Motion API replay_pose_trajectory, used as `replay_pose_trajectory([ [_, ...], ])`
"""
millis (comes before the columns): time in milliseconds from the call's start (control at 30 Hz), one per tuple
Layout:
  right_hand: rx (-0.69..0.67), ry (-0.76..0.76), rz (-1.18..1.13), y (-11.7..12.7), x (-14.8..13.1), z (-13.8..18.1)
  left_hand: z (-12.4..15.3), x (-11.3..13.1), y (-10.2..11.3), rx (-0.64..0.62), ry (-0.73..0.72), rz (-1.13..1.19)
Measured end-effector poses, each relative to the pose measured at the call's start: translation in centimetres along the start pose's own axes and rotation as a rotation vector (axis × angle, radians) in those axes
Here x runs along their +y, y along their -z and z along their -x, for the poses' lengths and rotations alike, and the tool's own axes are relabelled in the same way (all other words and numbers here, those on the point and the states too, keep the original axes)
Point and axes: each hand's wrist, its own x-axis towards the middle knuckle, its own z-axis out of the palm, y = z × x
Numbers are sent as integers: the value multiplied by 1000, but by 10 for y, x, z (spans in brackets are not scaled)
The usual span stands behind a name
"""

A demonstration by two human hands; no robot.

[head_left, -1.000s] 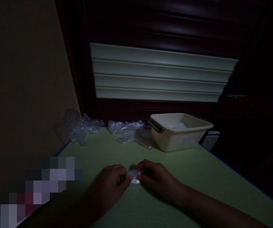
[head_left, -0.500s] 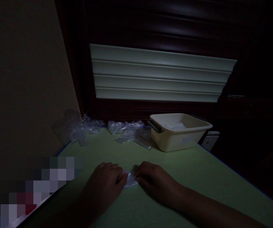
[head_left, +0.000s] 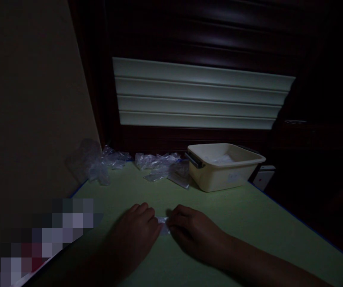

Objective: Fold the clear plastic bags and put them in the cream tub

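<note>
Close to the table's front, a small clear plastic bag (head_left: 164, 225) lies flat between my two hands, and only its middle shows. My left hand (head_left: 141, 229) is closed on the bag's left end, thumb and fingers pressed together. At the other end my right hand (head_left: 187, 227) pinches the bag with curled fingers. The light is dim, and I cannot make out whether anything is inside the bag. Both hands rest low over the green tabletop (head_left: 213, 211).
A cream plastic basin (head_left: 219, 179) with dark handles stands at the back right, holding clear plastic. Crumpled clear bags (head_left: 159, 161) lie along the back edge, with more plastic (head_left: 95, 165) in the left corner. A pale box (head_left: 265, 177) stands beyond the right edge.
My left hand has rolled inward, its thumb now tucked by the bag. Less of the bag shows between my hands. My right hand has barely moved.
</note>
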Motion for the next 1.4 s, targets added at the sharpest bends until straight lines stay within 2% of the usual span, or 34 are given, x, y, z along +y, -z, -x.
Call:
replay_pose_trajectory([
  [100,-13,-6,-7,2,-2,1,0,0,0,8,28,111],
  [300,23,-145,-81,9,-3,0,0,-5,1,-38,49,260],
  [533,40,-194,-147,6,1,-1,-1,-13,-6,19,-79,558],
  [667,4,-214,-154,6,1,0,-3,-15,-9,51,115,568],
  [767,-3,-212,-138,5,1,0,-2,-16,-9,12,253,520],
  [900,-4,-190,-142,4,2,-1,-1,-15,-13,12,295,585],
  [1067,-4,-194,-180,6,2,0,-1,-11,-17,28,306,822],
  [1167,30,-213,-279,5,2,0,-2,-8,-15,31,330,935],
  [1267,63,-273,-497,2,3,0,-3,-6,-13,55,345,1011],
  [1400,8,-313,-777,-2,7,-2,-5,-4,-11,71,335,1151],
])
